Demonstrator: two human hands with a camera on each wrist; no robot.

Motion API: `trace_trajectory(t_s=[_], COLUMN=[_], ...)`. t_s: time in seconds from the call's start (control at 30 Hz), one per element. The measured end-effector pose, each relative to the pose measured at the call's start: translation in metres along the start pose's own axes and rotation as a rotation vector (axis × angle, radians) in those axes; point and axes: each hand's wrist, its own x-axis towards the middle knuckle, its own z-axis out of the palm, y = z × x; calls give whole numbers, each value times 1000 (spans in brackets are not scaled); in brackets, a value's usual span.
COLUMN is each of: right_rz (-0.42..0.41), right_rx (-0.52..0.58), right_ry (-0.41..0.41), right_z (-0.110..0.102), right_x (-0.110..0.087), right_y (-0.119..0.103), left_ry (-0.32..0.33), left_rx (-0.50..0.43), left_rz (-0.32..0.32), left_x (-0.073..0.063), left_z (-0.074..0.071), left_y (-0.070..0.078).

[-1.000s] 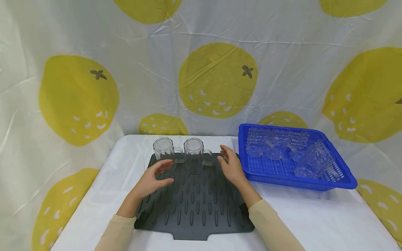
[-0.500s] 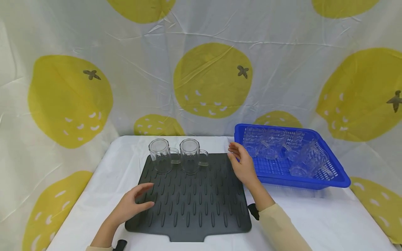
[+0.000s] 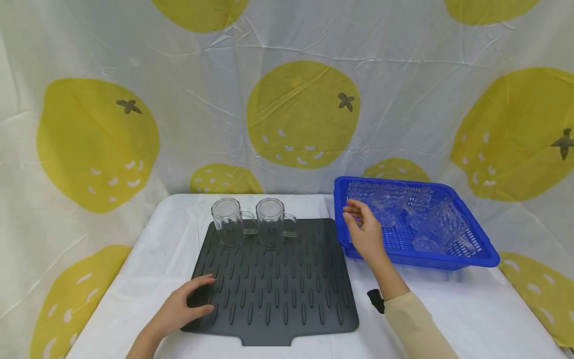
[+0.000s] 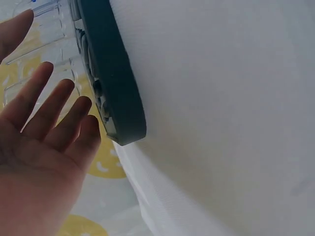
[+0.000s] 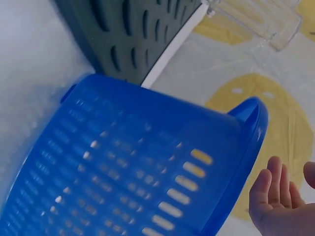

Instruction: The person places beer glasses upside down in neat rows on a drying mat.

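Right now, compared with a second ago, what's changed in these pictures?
The right hand moved right, to the left end of the blue basket. The left hand drew back toward the person, away from the left mug. That mug, the right mug, the dark mat and the basket stayed put.

Left hand [image 4: 45, 152] near dark mat [image 4: 117, 83]; glass mugs [image 4: 45, 37] seemingly beyond.

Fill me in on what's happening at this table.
A person has both hands free. The right hand is by the blue basket, where more glass mugs lie. The left hand is at the left edge of the dark mat. Two glass mugs stand side by side at the mat's far end.
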Motion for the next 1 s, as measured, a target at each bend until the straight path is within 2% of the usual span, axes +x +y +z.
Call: trace_trajectory(t_s=[0.33,0.53,1.0], right_rz=[65,89,183], right_rx=[-38,-59,-88], right_ry=[110,175,304], right_z=[-27,-42,-68], right_x=[1,1,0], right_y=[11,15,22], left_ry=[-72,-121,-240], left_rx=[46,85,76], left_rz=[-28,-6,57], left_x=[2,0,-2], left_z=[3,5,6], left_y=[-3,-5,-10])
